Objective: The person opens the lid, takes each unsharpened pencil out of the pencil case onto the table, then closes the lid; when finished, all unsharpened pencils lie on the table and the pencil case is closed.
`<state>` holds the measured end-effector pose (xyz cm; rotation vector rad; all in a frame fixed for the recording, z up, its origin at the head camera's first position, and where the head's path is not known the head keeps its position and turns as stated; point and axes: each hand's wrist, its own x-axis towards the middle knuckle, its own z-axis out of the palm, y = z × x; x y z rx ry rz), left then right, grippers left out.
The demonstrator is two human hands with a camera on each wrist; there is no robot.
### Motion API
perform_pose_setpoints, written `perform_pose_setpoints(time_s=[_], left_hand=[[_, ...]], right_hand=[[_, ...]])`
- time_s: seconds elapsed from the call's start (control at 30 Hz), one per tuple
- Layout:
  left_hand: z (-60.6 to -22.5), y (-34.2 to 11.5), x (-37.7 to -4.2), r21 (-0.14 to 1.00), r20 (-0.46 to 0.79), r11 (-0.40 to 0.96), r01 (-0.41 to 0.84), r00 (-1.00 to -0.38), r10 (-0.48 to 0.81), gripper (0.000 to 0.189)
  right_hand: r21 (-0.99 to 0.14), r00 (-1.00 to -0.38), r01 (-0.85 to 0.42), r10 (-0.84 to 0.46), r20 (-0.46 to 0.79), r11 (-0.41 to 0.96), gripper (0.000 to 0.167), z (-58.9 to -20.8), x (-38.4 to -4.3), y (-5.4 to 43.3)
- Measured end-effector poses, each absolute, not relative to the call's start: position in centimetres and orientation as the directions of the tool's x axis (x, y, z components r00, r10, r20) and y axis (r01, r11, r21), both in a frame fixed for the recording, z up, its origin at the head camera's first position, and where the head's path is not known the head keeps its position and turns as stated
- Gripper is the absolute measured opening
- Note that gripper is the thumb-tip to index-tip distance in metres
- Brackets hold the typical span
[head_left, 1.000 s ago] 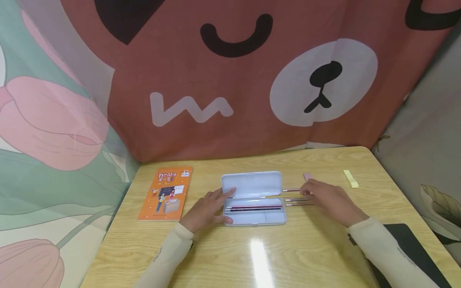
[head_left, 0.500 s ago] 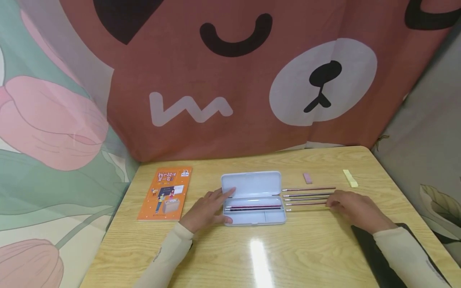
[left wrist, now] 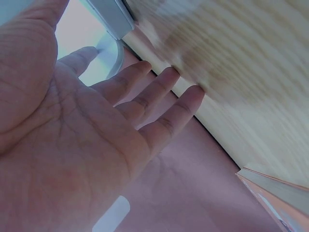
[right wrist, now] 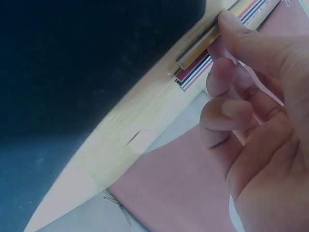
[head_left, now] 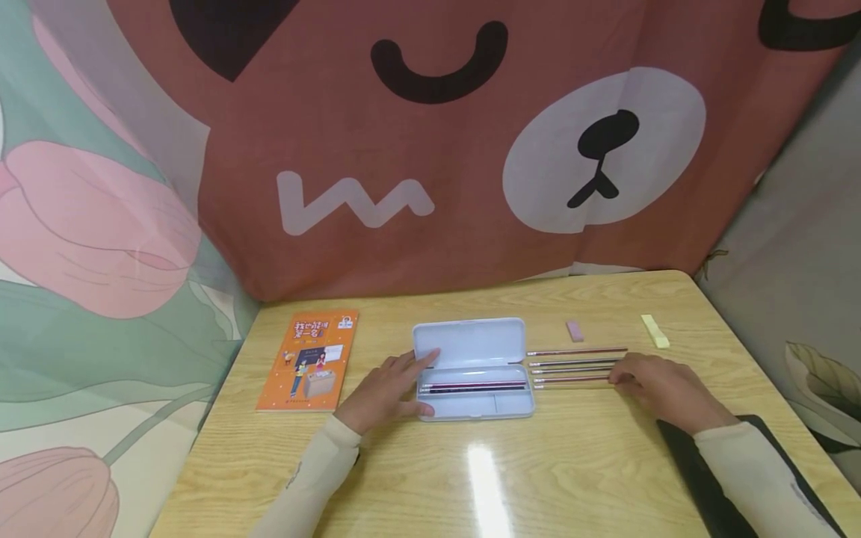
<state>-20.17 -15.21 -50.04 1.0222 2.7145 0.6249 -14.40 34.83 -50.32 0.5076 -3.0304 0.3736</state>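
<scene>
A reddish-brown cloth printed with a pale-muzzled animal (head_left: 377, 142) hangs across the far side, above a light, wood-grained table (head_left: 565, 471) that shines near its middle. A flat black panel (head_left: 696, 471) lies at the near right, partly under the right sleeve. On the far left lies an orange paper book (head_left: 309, 360) with white lettering and cartoon figures on its cover. To its right, at the middle of the table, sits a glossy, bluish-white rectangular pencil case (head_left: 471, 344) with rounded corners, its lid raised and tipped back on the far side. Its tray has a long far compartment and a near one split by a short divider into a wide left and a narrow right section. The left hand (head_left: 383, 392) rests at the case's left end, fingers spread and grasping nothing, index finger against the lid, thumb at the near left corner of the tray. The right hand (head_left: 662, 385), farther right, has thumb and index finger pinching a slim gold-yellow pencil (right wrist: 199, 48). Beside that pencil, a row of thin dark-red and dark striped pencils (head_left: 572, 365) lies just right of the case, white-tipped ends pointing left towards it. In the far compartment are slim dark-red and black pencils (head_left: 477, 387), lying lengthwise together. Beyond the row, to the far right, is a pale-yellow oblong block (head_left: 655, 331); left of that lies a smaller mauve block (head_left: 574, 331).
</scene>
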Motion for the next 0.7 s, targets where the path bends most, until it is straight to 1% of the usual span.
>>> perform_pose_setpoints(time_s=[0.2,0.3,0.57,0.7], left_hand=[[-50.0,-15.2,-20.1,0.443,-0.019,0.676,0.589,-0.748,0.664,0.1],[-50.0,-15.2,-20.1,0.44,-0.017,0.676,0.591,-0.748,0.664,0.1],[-49.8,-15.1,-20.1,0.452,-0.015,0.672,0.587,-0.748,0.663,0.1],[-49.8,-15.1,-20.0,0.451,-0.022,0.678,0.58,-0.752,0.658,0.1]], right_hand=[[-0.229,-0.94,-0.339,-0.319,0.122,0.912,0.021,-49.5,-14.6,33.9],[-0.235,-0.924,-0.379,-0.351,0.153,0.895,0.02,-48.9,-14.9,32.6],[-0.249,-0.908,-0.416,-0.387,0.157,0.875,0.01,-47.7,-16.0,28.6],[-0.285,-0.902,-0.431,-0.412,0.129,0.856,0.021,-47.4,-16.5,26.3]])
